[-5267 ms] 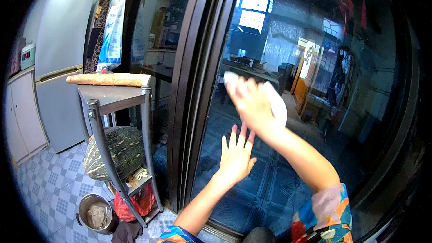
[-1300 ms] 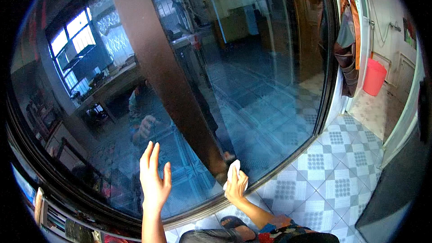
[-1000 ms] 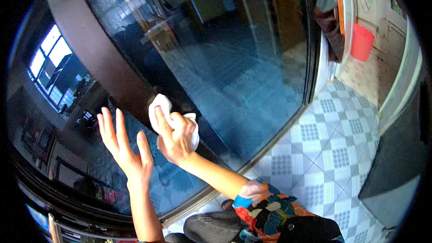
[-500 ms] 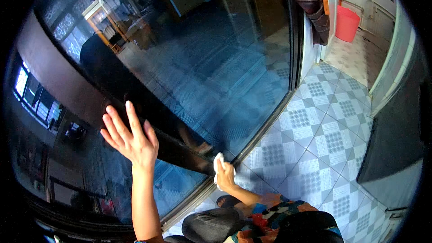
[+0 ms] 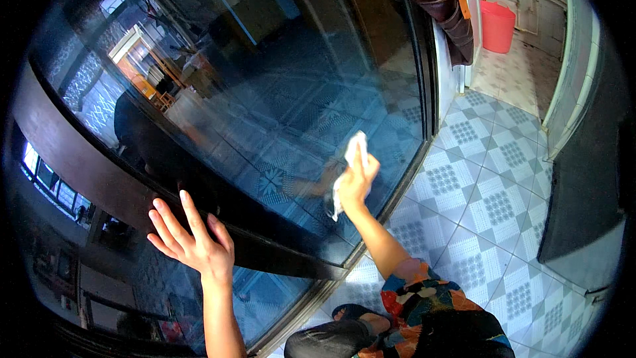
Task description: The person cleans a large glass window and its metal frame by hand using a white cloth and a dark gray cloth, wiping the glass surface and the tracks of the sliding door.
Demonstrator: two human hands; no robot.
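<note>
A tall dark-framed glass door (image 5: pixel 265 113) fills the left and middle of the view, its pane reflecting a room. My right hand (image 5: pixel 358 178) is closed around a crumpled white cloth (image 5: pixel 356 148) against the lower part of the pane. One end of the cloth sticks out above my fingers and another hangs below them. My left hand (image 5: pixel 199 245) has its fingers spread, with the fingertips at the dark door frame bar (image 5: pixel 142 202). It holds nothing.
Patterned grey-white tiles (image 5: pixel 464 185) cover the floor to the right. A pink-red bucket (image 5: pixel 497 27) stands beyond a doorway. Brown hanging material (image 5: pixel 456 30) is beside the glass. A dark curved panel (image 5: pixel 583 192) rises at the right.
My right hand has moved up with the cloth, from the bottom corner by the frame onto the pane. The left hand stays spread at the frame while the whole view has shifted slightly.
</note>
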